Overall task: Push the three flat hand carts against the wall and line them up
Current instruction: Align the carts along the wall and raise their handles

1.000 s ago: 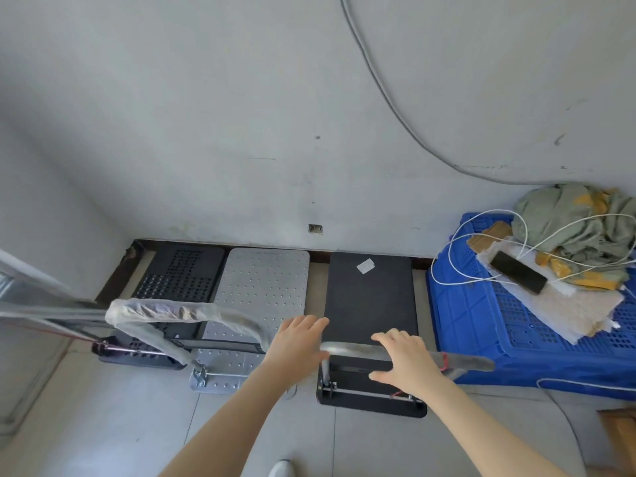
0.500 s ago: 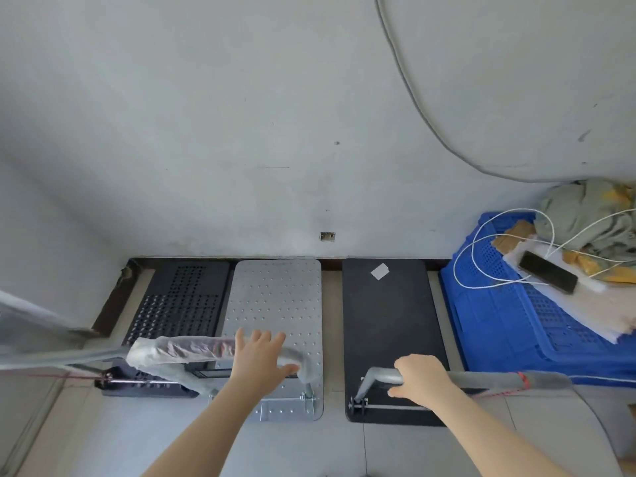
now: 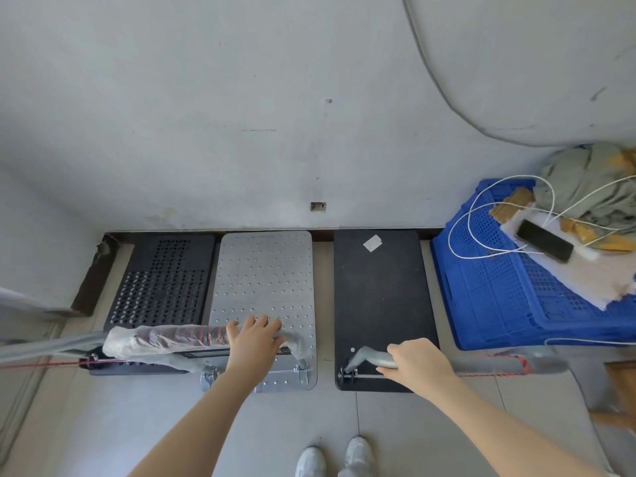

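Three flat hand carts stand side by side with their far ends at the grey wall: a black perforated cart [image 3: 161, 280] on the left, a silver studded cart [image 3: 265, 280] in the middle, a plain black cart [image 3: 382, 297] on the right. My left hand [image 3: 254, 342] rests over the silver cart's plastic-wrapped handle [image 3: 165, 339], fingers curled on the bar. My right hand [image 3: 416, 363] grips the black cart's grey handle [image 3: 488, 364]. A gap separates the silver and the right black cart.
A blue plastic crate [image 3: 509, 297] stands right of the carts, holding cloth, white cable and a dark phone [image 3: 545, 241]. A grey bar and red cord [image 3: 38, 364] reach in from the left. A side wall closes the left corner. My white shoes [image 3: 334, 457] are on the tiled floor.
My left hand left the black cart's handle and went to the silver cart's wrapped handle. My right hand stayed on the black cart's handle. The view moved closer to the carts.
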